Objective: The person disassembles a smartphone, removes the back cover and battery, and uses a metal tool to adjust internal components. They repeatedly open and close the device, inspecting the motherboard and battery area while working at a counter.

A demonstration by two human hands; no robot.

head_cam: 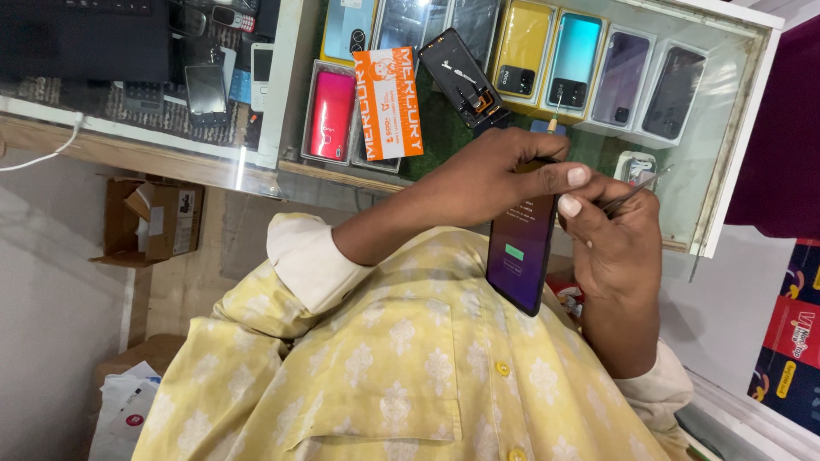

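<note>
Yellow patterned shirt (401, 376) fills my foreground; left hand (491, 175) clasps slim glossy smartphone (519, 248), right hand (611, 239) pinches thin metal tweezers (636, 192), thumb on phone edge.

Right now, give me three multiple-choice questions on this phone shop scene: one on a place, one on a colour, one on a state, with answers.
1. Where does the orange-and-white rectangular card lie?
A) on the glass display counter
B) in a cardboard box
C) on the floor

2. What colour is the boxed phone just left of that card?
A) yellow
B) red
C) teal

3. The left hand and right hand hold a dark slim smartphone. Its screen is:
A) off
B) shattered
C) lit

Answers:
1 A, it rests flat on the glass above the displayed phones.
2 B, its back is bright pinkish red.
3 C, the screen glows purple with a green button; the right hand also grips thin metal tweezers.
</note>
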